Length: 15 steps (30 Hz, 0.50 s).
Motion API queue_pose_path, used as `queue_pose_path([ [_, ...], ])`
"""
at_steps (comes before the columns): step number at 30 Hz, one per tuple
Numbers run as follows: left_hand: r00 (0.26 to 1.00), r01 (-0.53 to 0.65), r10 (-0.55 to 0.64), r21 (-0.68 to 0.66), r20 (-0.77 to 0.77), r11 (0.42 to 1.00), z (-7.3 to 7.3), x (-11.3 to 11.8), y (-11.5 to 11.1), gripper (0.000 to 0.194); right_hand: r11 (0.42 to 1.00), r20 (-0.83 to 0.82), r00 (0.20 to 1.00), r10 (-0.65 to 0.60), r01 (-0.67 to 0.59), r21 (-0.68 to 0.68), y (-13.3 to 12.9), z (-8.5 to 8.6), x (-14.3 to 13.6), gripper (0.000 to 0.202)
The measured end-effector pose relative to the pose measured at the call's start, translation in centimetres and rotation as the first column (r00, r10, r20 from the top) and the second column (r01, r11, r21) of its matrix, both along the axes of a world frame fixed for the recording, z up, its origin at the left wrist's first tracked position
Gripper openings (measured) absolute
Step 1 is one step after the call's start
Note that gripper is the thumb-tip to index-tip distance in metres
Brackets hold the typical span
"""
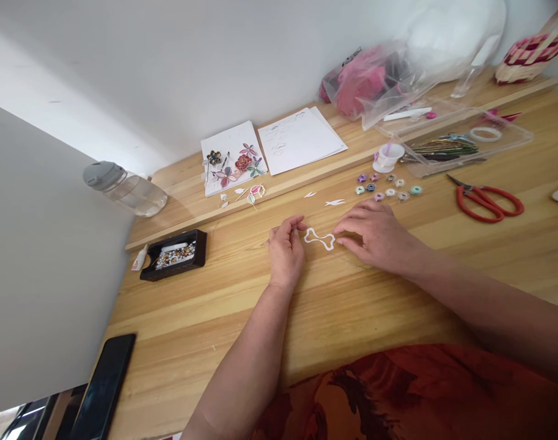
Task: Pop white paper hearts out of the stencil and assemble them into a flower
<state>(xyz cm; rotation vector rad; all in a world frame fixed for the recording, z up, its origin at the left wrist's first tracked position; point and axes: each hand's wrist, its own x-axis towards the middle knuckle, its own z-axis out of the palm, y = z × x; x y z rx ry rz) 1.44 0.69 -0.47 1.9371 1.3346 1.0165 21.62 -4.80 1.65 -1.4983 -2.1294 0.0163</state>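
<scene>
A white bone-shaped cutout outline [319, 239] lies between my two hands, just above or on the wooden table; I cannot tell which. My left hand [286, 249] has its fingers curled at the cutout's left end, thumb and finger closed on its edge. From the other side, my right hand [373, 235] closes its thumb and forefinger at the right end. Small white paper slivers [335, 202] lie beyond my right hand. Several small thread bobbins [378, 196] in purple, green and pale colours sit behind its knuckles.
Red-handled scissors [489, 201] lie right. A clear plastic tray [503, 150] holds wires and tools beside a white spool [389, 156]. White sheets [301, 140] and flower ornaments [242, 162] rest on the back ledge. Left are a black bead box [198, 249], a bottle [132, 190] and a phone [104, 385].
</scene>
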Motion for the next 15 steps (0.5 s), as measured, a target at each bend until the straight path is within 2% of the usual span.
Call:
queue_pose_path([
  [7, 0.999, -0.005, 0.004, -0.005, -0.054, 1.000, 0.28, 0.02, -0.09, 0.032, 1.000, 0.003, 1.000, 0.013, -0.013, -0.005, -0.08, 0.14, -0.11, 0.011],
  [15, 0.999, 0.003, -0.003, -0.002, -0.047, 1.000, 0.37, 0.05, -0.22, 0.031, 0.998, -0.009, 0.998, 0.067, -0.067, -0.013, 0.01, 0.18, -0.26, 0.014],
])
